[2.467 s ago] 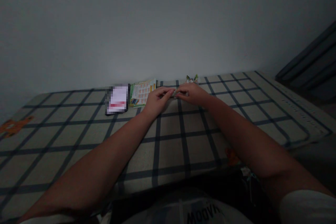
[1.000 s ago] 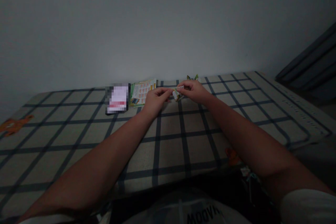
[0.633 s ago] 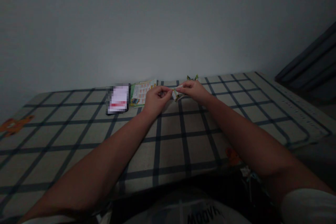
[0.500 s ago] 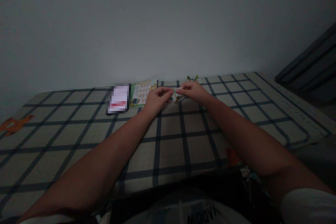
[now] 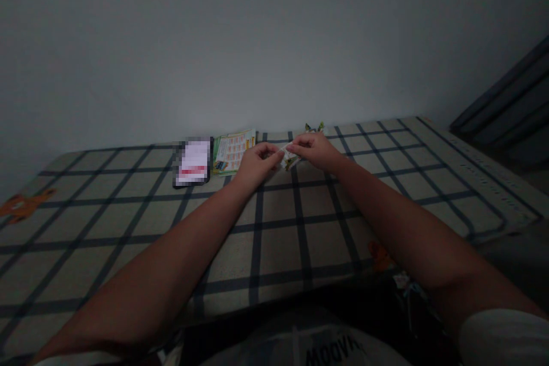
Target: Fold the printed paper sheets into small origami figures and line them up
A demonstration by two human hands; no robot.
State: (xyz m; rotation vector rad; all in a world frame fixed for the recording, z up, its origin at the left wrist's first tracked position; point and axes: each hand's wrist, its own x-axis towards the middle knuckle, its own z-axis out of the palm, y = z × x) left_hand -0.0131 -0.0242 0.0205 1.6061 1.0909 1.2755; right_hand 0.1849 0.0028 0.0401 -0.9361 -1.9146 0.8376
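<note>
In dim light my left hand and my right hand meet over the far middle of a checked bed sheet. Both pinch a small pale paper piece between their fingertips, the left at its left edge, the right at its upper right. What the piece is exactly I cannot make out. Both forearms stretch out from the bottom of the view.
A dark phone with a lit screen lies left of the hands. A green and orange printed leaflet lies beside it. A small green wrapper sits by the wall behind my right hand. A dark slanted panel is at far right.
The small paper piece rose slightly off the sheet between my fingertips and turned a little. Both hands stayed in nearly the same place.
</note>
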